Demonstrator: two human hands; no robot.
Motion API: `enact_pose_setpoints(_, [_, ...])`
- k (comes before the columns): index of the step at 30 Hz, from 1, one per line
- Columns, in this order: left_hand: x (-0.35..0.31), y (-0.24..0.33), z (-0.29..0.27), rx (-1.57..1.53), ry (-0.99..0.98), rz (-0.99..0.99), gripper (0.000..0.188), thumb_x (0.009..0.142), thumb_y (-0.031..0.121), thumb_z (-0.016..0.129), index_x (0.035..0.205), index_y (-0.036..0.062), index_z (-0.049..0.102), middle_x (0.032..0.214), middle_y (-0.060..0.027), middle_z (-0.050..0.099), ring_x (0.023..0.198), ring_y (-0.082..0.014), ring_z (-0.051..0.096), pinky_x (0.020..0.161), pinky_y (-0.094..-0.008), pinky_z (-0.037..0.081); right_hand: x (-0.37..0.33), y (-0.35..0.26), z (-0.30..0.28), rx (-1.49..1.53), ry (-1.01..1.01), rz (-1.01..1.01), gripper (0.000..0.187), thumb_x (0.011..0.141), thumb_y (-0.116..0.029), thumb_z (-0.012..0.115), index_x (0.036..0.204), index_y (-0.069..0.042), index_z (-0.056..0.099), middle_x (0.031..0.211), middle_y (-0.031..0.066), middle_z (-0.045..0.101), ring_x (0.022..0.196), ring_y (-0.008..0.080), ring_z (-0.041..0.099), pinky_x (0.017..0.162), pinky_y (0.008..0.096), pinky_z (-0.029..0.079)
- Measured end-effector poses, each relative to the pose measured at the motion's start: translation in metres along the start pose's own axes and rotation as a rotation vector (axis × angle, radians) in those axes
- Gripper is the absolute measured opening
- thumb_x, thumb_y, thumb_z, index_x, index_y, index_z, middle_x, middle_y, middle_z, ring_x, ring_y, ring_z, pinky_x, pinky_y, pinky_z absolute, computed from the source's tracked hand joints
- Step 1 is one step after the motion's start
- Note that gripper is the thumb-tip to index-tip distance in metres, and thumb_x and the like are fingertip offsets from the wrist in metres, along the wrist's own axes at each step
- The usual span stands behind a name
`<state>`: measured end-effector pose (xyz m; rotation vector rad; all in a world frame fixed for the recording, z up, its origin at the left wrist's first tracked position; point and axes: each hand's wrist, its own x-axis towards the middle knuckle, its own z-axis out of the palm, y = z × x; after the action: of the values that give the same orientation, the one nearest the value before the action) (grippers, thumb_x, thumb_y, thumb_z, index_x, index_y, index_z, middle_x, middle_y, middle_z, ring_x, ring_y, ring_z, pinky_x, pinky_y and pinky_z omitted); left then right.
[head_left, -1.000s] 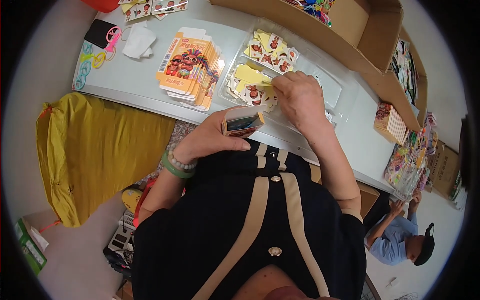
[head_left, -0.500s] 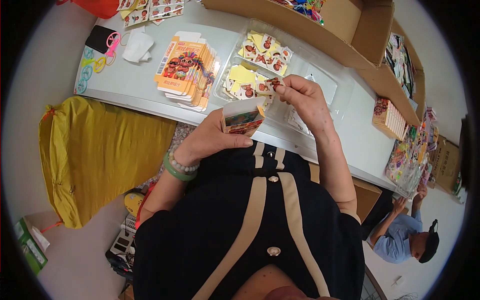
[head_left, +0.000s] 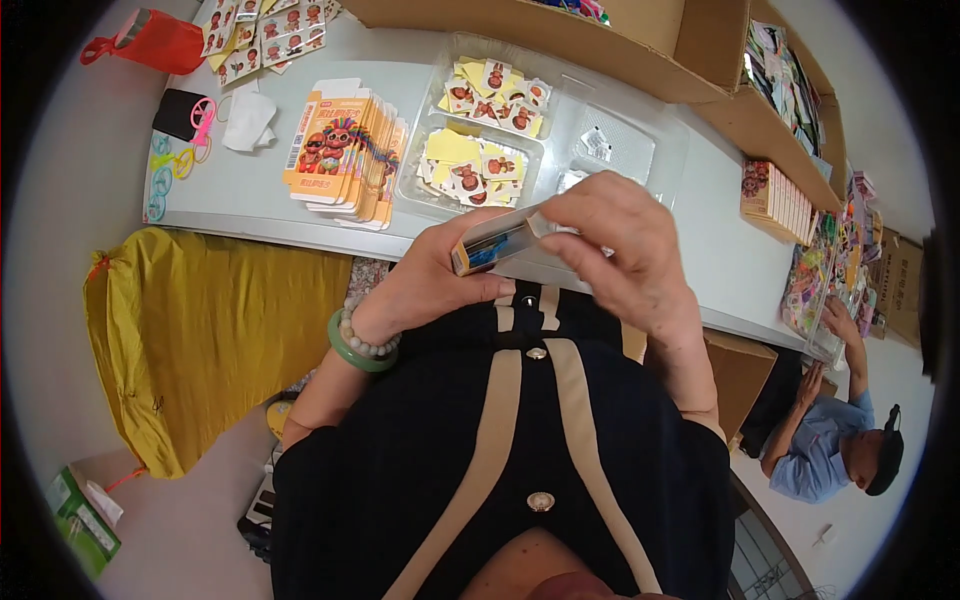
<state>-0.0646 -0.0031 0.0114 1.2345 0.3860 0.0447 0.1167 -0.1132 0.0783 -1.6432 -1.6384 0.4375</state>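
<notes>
My left hand (head_left: pixel 435 275) holds a small carton box (head_left: pixel 518 240) with its open end up, thumb along the near side. Something blue and glossy (head_left: pixel 490 250) shows inside. At the box's right end, the bent fingers and thumb of my right hand (head_left: pixel 615 250) pinch its flap; whether a sticker card is still in them is hidden. Beyond the box stands a clear plastic tray (head_left: pixel 549 165) whose left compartments hold loose sticker cards (head_left: pixel 467 182) and yellow slips (head_left: pixel 452 147). To its left lies a fanned stack of flat orange cartons (head_left: pixel 330 150).
Sticker sheets (head_left: pixel 293 35), a red bag (head_left: pixel 165 45), tissue (head_left: pixel 248 120) and coloured plastic glasses (head_left: pixel 160 180) lie on the table's left. Cardboard boxes (head_left: pixel 640 60) line the back; filled cartons (head_left: pixel 775 203) stand right. A co-worker (head_left: pixel 825 440) sits far right. A yellow cloth (head_left: pixel 220 340) hangs left.
My right hand has moved from above the tray, where it held a sticker card, down to the box's mouth. The card no longer shows. The box has turned slightly in my left hand.
</notes>
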Motion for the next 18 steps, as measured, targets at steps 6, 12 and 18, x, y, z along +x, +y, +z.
enact_pose_setpoints(6, [0.002, -0.005, -0.004, -0.249, -0.029, -0.037, 0.067, 0.071, -0.002, 0.075, 0.129, 0.0, 0.044, 0.119, -0.0072, 0.056, 0.109, -0.0156, 0.054, 0.097, -0.0327, 0.043, -0.035, 0.037, -0.006, 0.007, 0.136, 0.379, 0.015, 0.076, -0.004, 0.065, 0.091, 0.0, 0.064, 0.078, 0.0114, 0.06, 0.07, 0.026, 0.058, 0.064, 0.0311, 0.046])
enact_pose_setpoints(12, [0.009, -0.003, 0.001, -0.338, 0.013, -0.102, 0.066, 0.069, -0.002, 0.076, 0.127, 0.0002, 0.046, 0.119, -0.0101, 0.057, 0.112, -0.0186, 0.054, 0.099, -0.0333, 0.042, -0.049, 0.067, 0.012, -0.526, -0.142, 0.555, 0.021, 0.076, -0.014, 0.06, 0.095, -0.006, 0.062, 0.085, 0.0108, 0.057, 0.083, 0.0307, 0.059, 0.074, 0.0392, 0.048])
enact_pose_setpoints(18, [0.01, 0.001, 0.002, -0.324, -0.007, -0.115, 0.065, 0.07, 0.0, 0.076, 0.128, 0.0001, 0.046, 0.121, -0.0094, 0.057, 0.112, -0.0178, 0.054, 0.098, -0.0321, 0.042, -0.055, 0.082, 0.009, -0.44, -0.11, 0.563, 0.014, 0.078, -0.01, 0.058, 0.09, -0.004, 0.063, 0.085, 0.0108, 0.059, 0.079, 0.0294, 0.059, 0.072, 0.0368, 0.048])
